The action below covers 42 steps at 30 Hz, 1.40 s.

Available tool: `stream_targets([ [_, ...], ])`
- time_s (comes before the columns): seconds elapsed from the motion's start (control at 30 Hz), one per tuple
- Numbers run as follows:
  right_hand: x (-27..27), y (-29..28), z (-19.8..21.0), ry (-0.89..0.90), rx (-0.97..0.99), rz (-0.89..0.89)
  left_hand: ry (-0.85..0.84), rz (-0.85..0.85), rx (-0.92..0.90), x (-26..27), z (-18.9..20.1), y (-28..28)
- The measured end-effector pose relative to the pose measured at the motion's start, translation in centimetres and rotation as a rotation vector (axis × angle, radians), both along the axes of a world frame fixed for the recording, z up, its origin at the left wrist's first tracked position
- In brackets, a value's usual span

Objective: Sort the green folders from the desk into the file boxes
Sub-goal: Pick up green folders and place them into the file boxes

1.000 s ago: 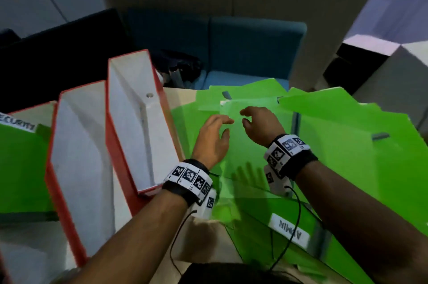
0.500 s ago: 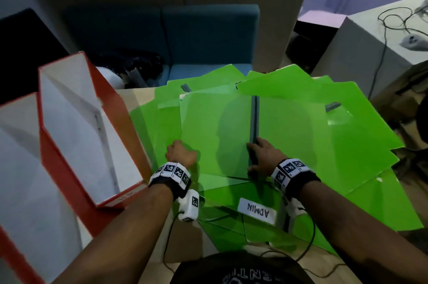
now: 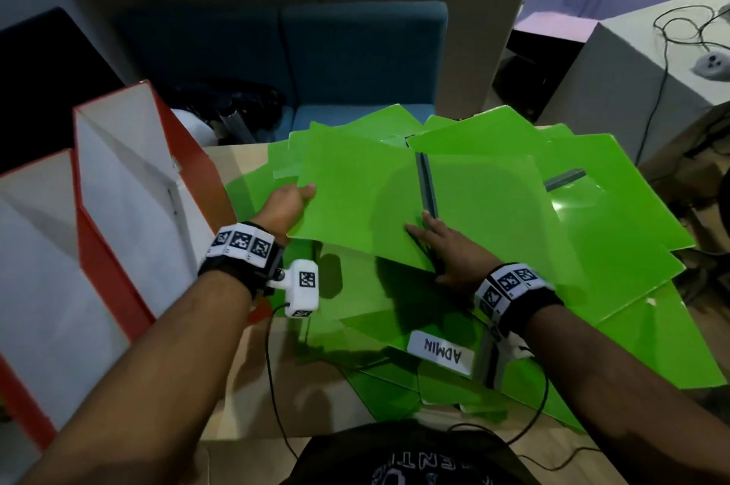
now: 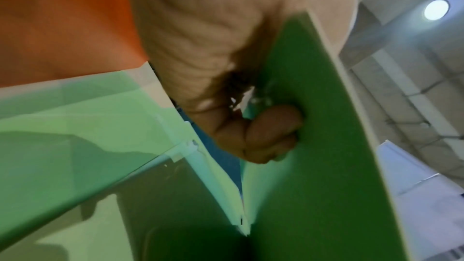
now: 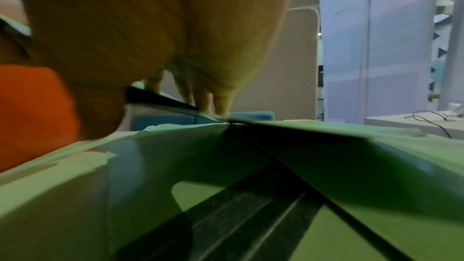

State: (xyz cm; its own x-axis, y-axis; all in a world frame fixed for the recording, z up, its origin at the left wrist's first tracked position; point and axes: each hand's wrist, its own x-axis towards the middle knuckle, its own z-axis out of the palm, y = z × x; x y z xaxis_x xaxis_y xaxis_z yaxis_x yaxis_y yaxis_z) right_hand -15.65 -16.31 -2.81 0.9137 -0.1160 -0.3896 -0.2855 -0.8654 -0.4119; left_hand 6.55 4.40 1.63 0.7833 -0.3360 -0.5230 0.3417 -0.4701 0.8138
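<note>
Left of the green folder pile (image 3: 493,215), red file boxes (image 3: 130,208) stand upright, tops open, walling off that side. Bare desk (image 3: 253,374) lies near the pile's front-left corner. A blue sofa (image 3: 363,57) rises behind the pile.

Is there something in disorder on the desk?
Yes. The green folders lie fanned at mixed angles, some overhanging the desk edge. The left hand grips one folder's edge; the right hand presses its spine.

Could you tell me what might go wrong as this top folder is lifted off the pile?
The left hand grips only the top folder by its left edge, so the sheet may flex and slip. The right hand lies flat near the grey spine; folders underneath could slide off the desk.
</note>
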Motion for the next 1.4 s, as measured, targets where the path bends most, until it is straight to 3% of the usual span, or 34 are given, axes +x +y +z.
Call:
stream_targets([
  [0.1,0.2,-0.3,1.4,-0.24,0.103,-0.207,0.166,0.066,-0.377,0.1,2.5,-0.1],
  [0.2,1.0,-0.5,3.5,-0.417,0.079,-0.363,0.05,-0.007,-0.43,-1.1,4.9,-1.0],
  [0.3,1.9,-0.8,5.7,-0.482,0.046,-0.375,-0.197,-0.139,-0.406,-2.4,5.3,-2.1],
  [0.43,2.7,-1.3,9.0,-0.62,-0.035,-0.375,-0.402,-0.261,-0.34,-3.8,4.6,-3.3],
  [0.57,4.0,-2.0,11.4,-0.75,0.053,-0.406,-0.553,-0.56,-0.14,-5.4,3.3,-4.0],
  [0.77,4.5,-2.6,11.0,-0.748,0.106,-0.405,-0.605,-0.576,0.076,-8.6,0.9,-5.5],
  [0.87,4.5,-1.7,10.8,-0.816,0.216,-0.477,-0.593,-0.571,0.054,-9.0,-0.1,-5.7],
  [0.93,4.7,-1.6,10.0,-0.868,0.289,-0.606,-0.473,-0.566,-0.003,-9.0,-0.6,-5.6],
  [1.0,4.8,-2.1,9.1,-0.877,0.277,-0.78,-0.356,-0.427,-0.051,-9.0,-0.9,-5.0],
  [1.1,4.5,-2.8,8.1,-0.848,0.303,-1.008,-0.228,0.035,0.036,-7.7,-2.8,-3.8],
  [1.17,4.2,-2.8,7.5,-0.843,0.366,-1.06,0.036,0.223,0.15,-6.2,-4.0,-2.9],
  [1.23,3.9,-2.8,6.9,-0.867,0.413,-1.02,0.326,0.295,-0.05,-5.3,-4.5,-2.1],
  [1.27,3.8,-2.8,6.7,-0.881,0.437,-1.01,0.385,0.342,-0.203,-5.3,-4.1,-1.9],
  [1.3,3.8,-2.9,6.5,-0.887,0.452,-1.01,0.398,0.396,-0.323,-5.2,-3.6,-1.9],
  [1.4,3.6,-3.2,6.1,-0.823,0.375,-1.012,0.333,0.525,-0.46,-4.8,-1.9,-2.1],
])
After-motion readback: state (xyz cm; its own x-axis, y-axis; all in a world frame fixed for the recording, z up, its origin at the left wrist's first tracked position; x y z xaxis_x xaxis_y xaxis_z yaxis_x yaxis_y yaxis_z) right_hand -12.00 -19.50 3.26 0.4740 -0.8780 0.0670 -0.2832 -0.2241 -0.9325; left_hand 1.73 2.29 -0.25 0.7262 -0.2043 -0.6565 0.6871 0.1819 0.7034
